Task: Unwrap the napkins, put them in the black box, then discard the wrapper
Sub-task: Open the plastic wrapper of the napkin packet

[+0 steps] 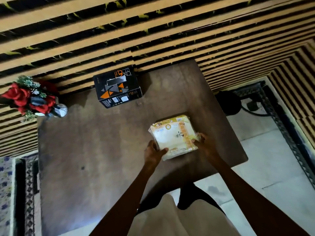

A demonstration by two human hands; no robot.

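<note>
Napkin pack [173,136], still wrapped, lies on brown table [95,150] near its right front edge. Left hand [154,151] grips pack's near-left corner, thumb on top. Right hand [203,143] pinches wrapper at right edge, fingers curled. Black box [117,86] sits well apart at table's far edge by striped wall [119,31]. Red flowers [29,97] far left.

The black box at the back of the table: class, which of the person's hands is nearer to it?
Left. The left hand grips the napkin pack's near-left corner, below the black box; the right hand holds the pack's right edge, farther off to the side.
</note>
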